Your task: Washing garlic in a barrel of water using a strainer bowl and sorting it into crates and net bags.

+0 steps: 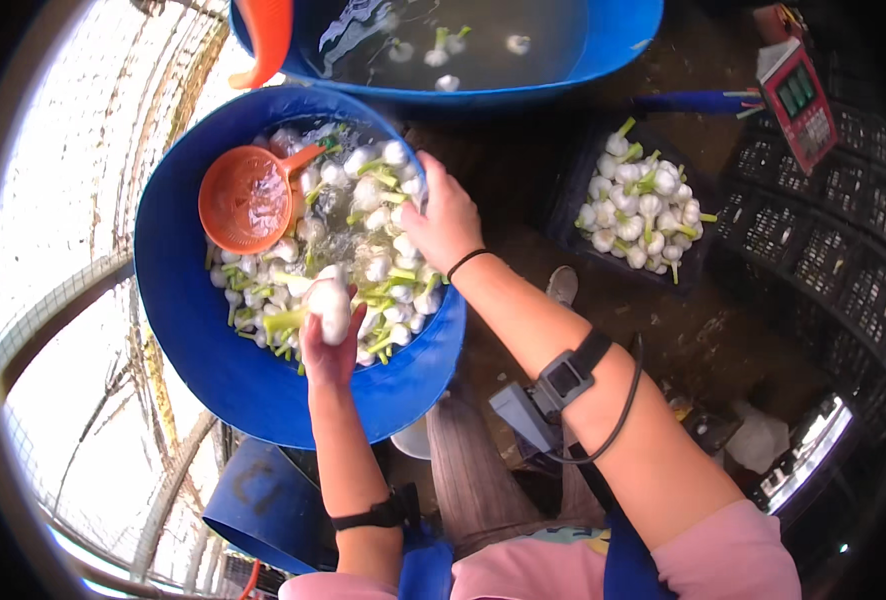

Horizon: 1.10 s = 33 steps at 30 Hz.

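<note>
A round blue plastic tub (188, 330) stands before me, holding water and many garlic bulbs (405, 292) with short green stems. My left hand (330, 352) is raised over the near part of the tub, holding garlic bulbs (330, 304) that are blurred; how many cannot be told. At the tub's right rim is my right hand (447, 217), thumb on the inner side and fingers along the edge, seeming to grip it. An orange plastic strainer (244, 199) with a handle floats or rests among the bulbs at the tub's left side.
Beyond lies a larger blue tub (608, 45) of murky water with several bulbs, an orange object (267, 37) at its edge. To the right, a dark crate (570, 195) holds garlic near a red digital scale display (799, 105) and stacked black crates (825, 187). A blue barrel (263, 502) is lower left.
</note>
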{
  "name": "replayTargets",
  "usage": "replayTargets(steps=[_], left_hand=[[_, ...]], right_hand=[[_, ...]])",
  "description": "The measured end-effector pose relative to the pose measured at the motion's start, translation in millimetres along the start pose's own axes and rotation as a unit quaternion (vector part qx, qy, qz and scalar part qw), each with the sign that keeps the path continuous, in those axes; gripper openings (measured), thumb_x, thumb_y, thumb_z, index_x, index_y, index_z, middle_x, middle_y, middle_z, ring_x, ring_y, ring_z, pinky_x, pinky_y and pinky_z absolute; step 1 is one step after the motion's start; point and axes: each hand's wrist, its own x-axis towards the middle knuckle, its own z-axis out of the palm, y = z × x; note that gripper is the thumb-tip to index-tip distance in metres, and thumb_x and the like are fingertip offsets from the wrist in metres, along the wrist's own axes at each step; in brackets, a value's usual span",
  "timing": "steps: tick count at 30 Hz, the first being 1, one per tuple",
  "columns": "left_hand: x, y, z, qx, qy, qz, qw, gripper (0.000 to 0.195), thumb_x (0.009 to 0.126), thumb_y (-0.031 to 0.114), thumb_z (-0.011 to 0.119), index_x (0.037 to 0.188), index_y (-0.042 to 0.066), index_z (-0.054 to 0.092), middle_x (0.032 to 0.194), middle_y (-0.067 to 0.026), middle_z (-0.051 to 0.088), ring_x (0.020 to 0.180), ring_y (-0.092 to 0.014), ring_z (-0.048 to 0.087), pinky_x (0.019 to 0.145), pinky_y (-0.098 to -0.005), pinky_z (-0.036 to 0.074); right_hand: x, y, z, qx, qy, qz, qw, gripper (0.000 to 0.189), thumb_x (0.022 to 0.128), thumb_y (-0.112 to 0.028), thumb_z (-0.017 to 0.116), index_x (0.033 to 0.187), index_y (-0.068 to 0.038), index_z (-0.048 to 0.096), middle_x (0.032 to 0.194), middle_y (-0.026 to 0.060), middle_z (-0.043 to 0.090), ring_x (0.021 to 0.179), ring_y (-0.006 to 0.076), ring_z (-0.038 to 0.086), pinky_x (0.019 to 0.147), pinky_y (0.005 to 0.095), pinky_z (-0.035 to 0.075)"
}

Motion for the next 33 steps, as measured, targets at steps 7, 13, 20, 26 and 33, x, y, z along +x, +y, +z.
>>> replayTargets(steps=[7,13,20,26,33], left_hand=[[-58.3,-17.9,175.0,0.179,-0.2,0.027,0.963,0.083,0.06,0.048,0.072,0.123,0.008,0.038,0.13,-0.0156,0.034,0.119,-0.033,0.039,0.088,-0.042,0.046],[-54.3,-187.2,310.0,0.329,-0.291,-0.067,0.896,0.059,0.066,0.026,0.072,0.113,0.001,0.047,0.122,-0.0099,0.032,0.112,-0.023,0.039,0.092,-0.0349,0.037],[-25.9,-307.4,377.5,0.667,-0.304,0.131,0.668,0.062,0.065,0.022,0.075,0.12,0.01,0.048,0.138,-0.0229,0.015,0.125,-0.038,0.027,0.1,-0.0411,0.031],[-16.9,-318.3,330.7,0.742,-0.235,0.156,0.609,0.047,0.066,0.022,0.07,0.109,0.009,0.056,0.126,-0.0228,0.039,0.115,-0.039,0.04,0.096,-0.0414,0.034],[-3.1,-273.9,257.1,0.695,-0.084,0.02,0.714,0.037,0.072,0.024,0.065,0.103,0.004,0.059,0.103,-0.0174,0.053,0.097,-0.028,0.052,0.085,-0.0343,0.042]], right_hand=[[-114.3,127.4,-74.5,0.329,-0.033,0.197,0.923,0.064,0.079,-0.023,0.06,0.133,-0.008,0.03,0.119,0.0223,0.047,0.09,0.0226,0.059,0.078,0.0302,0.047],[-235.2,287.3,-210.6,0.195,0.066,0.343,0.917,0.055,0.078,-0.016,0.062,0.127,-0.006,0.038,0.108,0.0179,0.055,0.077,0.0192,0.06,0.072,0.0297,0.048],[-280.3,364.7,-291.8,0.2,0.106,0.397,0.889,0.052,0.08,-0.015,0.059,0.127,-0.006,0.038,0.109,0.0169,0.055,0.08,0.0203,0.06,0.073,0.0305,0.047],[-299.1,402.4,-310.0,0.208,0.102,0.418,0.878,0.051,0.078,-0.014,0.059,0.125,-0.006,0.041,0.107,0.0169,0.056,0.084,0.0225,0.059,0.075,0.0313,0.047],[-296.9,428.6,-324.5,0.219,0.12,0.431,0.867,0.048,0.077,-0.01,0.056,0.123,-0.005,0.044,0.102,0.0157,0.056,0.077,0.017,0.057,0.072,0.0279,0.047]])
